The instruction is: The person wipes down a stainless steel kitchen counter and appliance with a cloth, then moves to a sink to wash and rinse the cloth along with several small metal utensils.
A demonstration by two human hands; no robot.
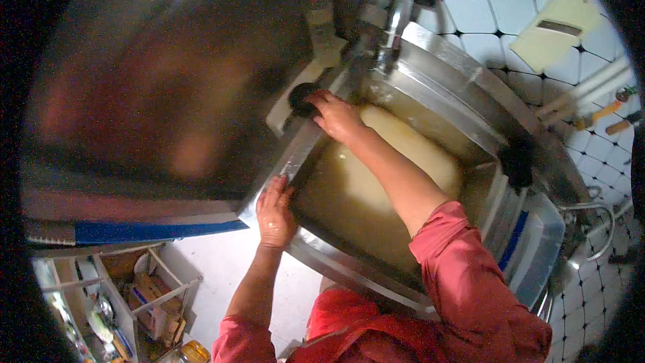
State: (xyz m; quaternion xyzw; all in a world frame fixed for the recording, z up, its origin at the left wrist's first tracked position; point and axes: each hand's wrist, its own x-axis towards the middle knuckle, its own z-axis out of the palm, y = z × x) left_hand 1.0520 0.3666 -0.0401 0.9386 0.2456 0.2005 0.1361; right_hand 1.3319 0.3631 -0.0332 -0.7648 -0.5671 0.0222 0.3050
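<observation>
A metal sink basin (373, 287) full of cloudy water lies before me, with a large pale rounded object (413, 146) in the water. My right hand (340, 116) reaches across the basin to its far left corner, its fingers on a dark round object (302, 100); whether they grip it is hard to tell. My left hand (276, 212) rests on the left metal rim of the basin, fingers apart, holding nothing. A metal faucet (398, 25) stands at the basin's back corner.
A bottle with a white cap (322, 25) stands behind the dark object. Clear plastic containers (541, 247) are at the right. A yellowish board (557, 25) is by the tiled wall. Lower left, an open divided drawer or rack (116, 302) holds utensils; a jar (194, 352) stands beside it.
</observation>
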